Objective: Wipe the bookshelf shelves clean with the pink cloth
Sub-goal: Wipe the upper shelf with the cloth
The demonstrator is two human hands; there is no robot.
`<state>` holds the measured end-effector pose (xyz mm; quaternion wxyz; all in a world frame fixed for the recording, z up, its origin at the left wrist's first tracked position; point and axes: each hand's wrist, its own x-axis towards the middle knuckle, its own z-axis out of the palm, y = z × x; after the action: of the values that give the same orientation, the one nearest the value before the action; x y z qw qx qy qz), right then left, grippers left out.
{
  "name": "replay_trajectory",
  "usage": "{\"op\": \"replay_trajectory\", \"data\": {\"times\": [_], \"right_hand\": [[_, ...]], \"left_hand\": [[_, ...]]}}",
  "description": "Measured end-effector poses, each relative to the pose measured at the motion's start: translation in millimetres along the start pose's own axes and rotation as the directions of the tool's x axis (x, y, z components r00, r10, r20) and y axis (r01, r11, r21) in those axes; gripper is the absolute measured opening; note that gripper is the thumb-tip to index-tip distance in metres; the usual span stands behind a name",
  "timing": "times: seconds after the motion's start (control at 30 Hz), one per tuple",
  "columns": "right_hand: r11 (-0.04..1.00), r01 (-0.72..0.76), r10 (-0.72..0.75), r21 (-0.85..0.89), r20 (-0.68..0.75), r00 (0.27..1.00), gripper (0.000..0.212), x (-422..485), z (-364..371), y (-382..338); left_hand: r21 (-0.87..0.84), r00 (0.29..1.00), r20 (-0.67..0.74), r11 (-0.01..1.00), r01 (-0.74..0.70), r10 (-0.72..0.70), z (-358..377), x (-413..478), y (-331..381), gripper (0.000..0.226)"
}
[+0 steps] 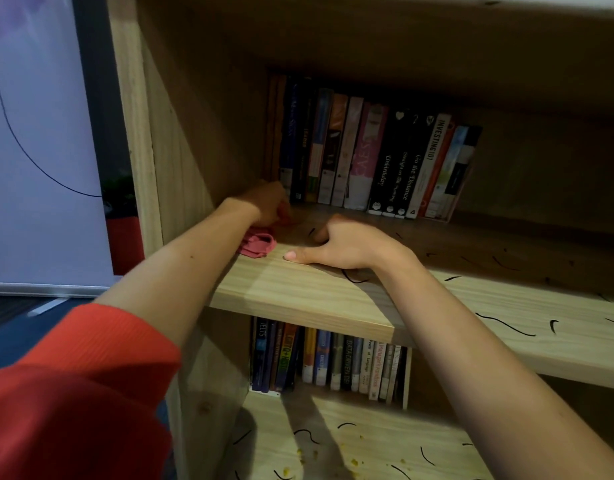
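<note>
Gripping the pink cloth [257,244] on the shelf [298,289], left hand [269,204].

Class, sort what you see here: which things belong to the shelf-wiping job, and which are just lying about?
Job: pink cloth; left hand gripping it; right hand resting on upper shelf; crumb-strewn lower shelf.
Just there: upper books; lower books; red pot; pale panel.

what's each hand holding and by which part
Left hand grips the pink cloth at its far part, bunched end out by the wrist. Right hand rests on the shelf, holding nothing.
</note>
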<state>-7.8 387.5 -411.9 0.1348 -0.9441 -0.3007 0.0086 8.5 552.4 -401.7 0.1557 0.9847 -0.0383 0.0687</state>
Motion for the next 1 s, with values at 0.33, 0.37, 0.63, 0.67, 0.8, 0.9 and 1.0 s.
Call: {"op": "replay_trajectory", "data": {"times": [0.33,0.37,0.63,0.67,0.8,0.9,1.0], "right_hand": [[1.0,-0.018,0.018,-0.01,-0.035,0.999,0.068,4,4,4],[1.0,-0.022,0.022,-0.011,-0.035,0.999,0.068,5,4,4],[0.999,-0.032,0.034,0.035,-0.052,0.998,0.084,7,5,12],[0.999,-0.032,0.034,0.041,-0.053,0.998,0.085,7,4,12],[0.999,-0.034,0.036,0.037,-0.051,0.998,0.084,9,4,11],[0.999,-0.031,0.033,0.037,-0.041,0.999,0.08,9,4,11],[0.999,-0.03,0.031,0.036,-0.042,0.999,0.079,7,3,10]], "left_hand": [[-0.011,1.0,-0.013,1.0,-0.007,0.007,4,9,14,0.029],[-0.023,1.0,0.0,1.0,-0.018,0.018,5,11,14,0.029],[0.061,0.992,0.124,0.998,-0.008,0.0,-13,4,3,0.03],[0.068,0.994,0.112,0.998,0.015,-0.022,-14,6,3,0.029],[0.011,0.999,0.011,0.999,0.049,-0.049,0,16,10,0.029],[-0.031,1.0,0.029,1.0,0.006,-0.005,4,16,12,0.03],[0.006,0.994,0.104,1.0,-0.026,0.025,-7,4,9,0.031]]}}
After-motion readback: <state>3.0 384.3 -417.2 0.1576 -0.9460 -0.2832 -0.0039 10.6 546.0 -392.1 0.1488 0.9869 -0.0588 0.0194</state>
